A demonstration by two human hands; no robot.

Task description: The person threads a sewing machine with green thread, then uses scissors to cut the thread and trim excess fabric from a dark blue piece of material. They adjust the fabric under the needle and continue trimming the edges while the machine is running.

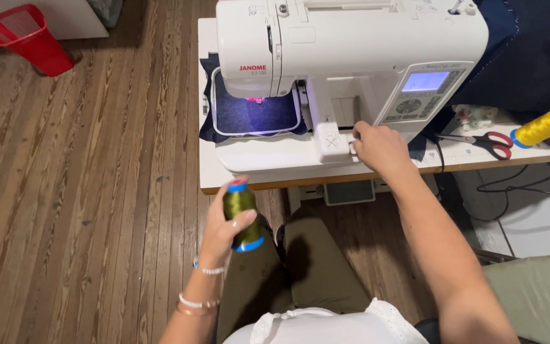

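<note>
My left hand (224, 229) holds an olive-green thread spool (242, 213) with blue ends, upright, in front of the table's edge. My right hand (380, 148) rests on the white embroidery machine (351, 44), fingers touching the embroidery arm's clip (333, 141) near the front. A white hoop (257, 113) with dark blue fabric sits under the needle, with a small pink stitched spot (256, 100).
On the white table (208, 172), right of the machine, lie red-handled scissors (488, 141) and a yellow thread spool (542, 127). Dark fabric (536, 57) is at back right. A red bin (28, 37) stands on the wooden floor. A foot pedal (349, 191) sits below.
</note>
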